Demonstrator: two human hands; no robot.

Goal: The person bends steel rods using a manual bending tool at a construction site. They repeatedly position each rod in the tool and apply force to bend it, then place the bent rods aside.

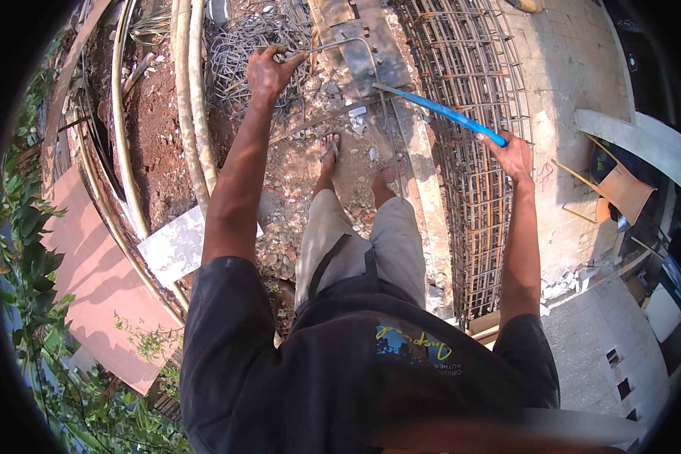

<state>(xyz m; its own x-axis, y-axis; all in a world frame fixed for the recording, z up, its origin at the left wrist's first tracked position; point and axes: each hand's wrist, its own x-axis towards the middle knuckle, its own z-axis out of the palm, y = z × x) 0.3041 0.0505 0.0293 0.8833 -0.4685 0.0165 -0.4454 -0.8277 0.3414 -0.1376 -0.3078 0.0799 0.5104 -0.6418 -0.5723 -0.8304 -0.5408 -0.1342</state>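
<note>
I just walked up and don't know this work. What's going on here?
Someone stands over a dark plate with pegs. Their left-hand grip holds a thin bent rod by one end; their right-hand grip holds a long blue bar, its far end at the rod. A rod cage lies to the right, a heap of bent rods to the left.
</note>
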